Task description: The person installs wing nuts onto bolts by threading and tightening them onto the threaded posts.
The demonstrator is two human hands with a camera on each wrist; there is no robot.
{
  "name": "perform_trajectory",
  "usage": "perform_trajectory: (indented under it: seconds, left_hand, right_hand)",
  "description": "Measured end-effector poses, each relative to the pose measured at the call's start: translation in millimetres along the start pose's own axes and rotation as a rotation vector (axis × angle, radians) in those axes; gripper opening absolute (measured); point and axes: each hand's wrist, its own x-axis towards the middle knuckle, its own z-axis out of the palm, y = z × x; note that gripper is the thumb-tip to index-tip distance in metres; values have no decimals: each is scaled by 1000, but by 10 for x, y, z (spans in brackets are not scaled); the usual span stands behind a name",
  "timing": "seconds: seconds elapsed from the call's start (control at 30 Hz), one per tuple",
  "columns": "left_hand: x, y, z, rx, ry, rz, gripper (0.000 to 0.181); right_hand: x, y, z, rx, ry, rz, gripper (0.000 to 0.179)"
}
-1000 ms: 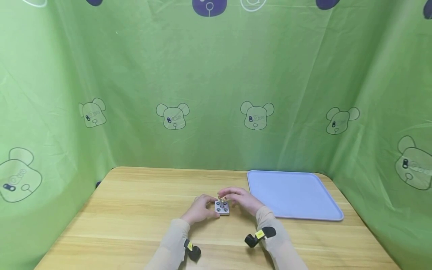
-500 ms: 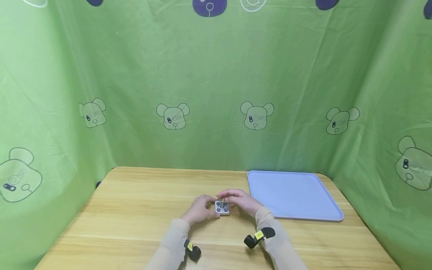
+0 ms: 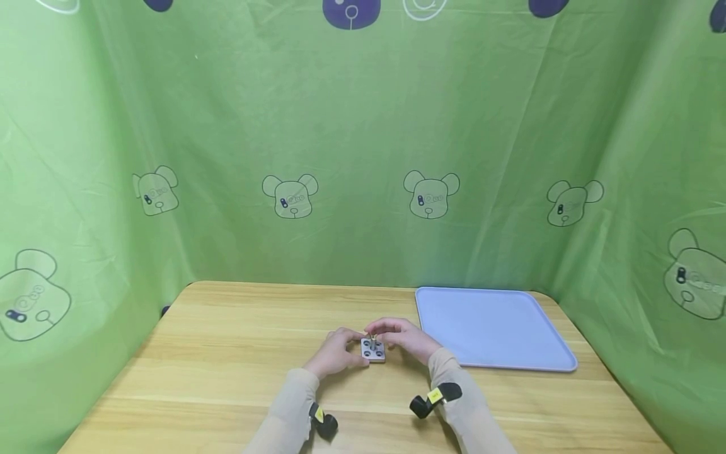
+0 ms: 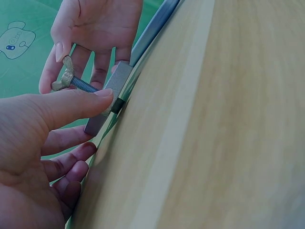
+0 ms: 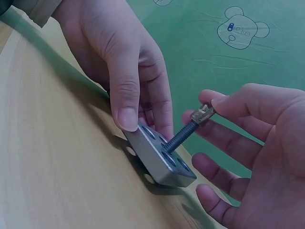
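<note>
A small square metal block [image 3: 373,357] with several round holes in its top lies on the wooden table. From its middle rises a dark threaded stud [image 5: 181,137]. A brass-coloured wing nut [image 5: 202,114] sits near the stud's upper end, its two wings showing in the left wrist view. My left hand [image 3: 336,353] grips the block from the left, thumb on the near side and fingers at the far side. With thumb and index finger, my right hand [image 3: 405,337] pinches the wing nut; its other fingers are spread loosely beside the stud.
A pale blue tray [image 3: 493,328] lies on the table [image 3: 244,328] at the back right, just beyond my right hand. Green curtains [image 3: 363,246] printed with bear heads hang behind the table and at both sides. Black wrist cameras [image 3: 422,405] are strapped over the sleeves.
My right hand's fingers, raised and more spread a second ago, have come together at the wing nut. The left hand and the block have stayed in place.
</note>
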Motion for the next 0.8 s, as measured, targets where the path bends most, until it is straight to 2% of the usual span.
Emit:
perform_trajectory:
  seconds: [0.57,0.8]
  left_hand:
    - [17,-22,-1,11,3,5,58]
    - [15,-20,-1,14,2,3,59]
  right_hand:
    - [38,-29,48,-62,124,26,30]
    - [47,-47,60,-77,142,26,28]
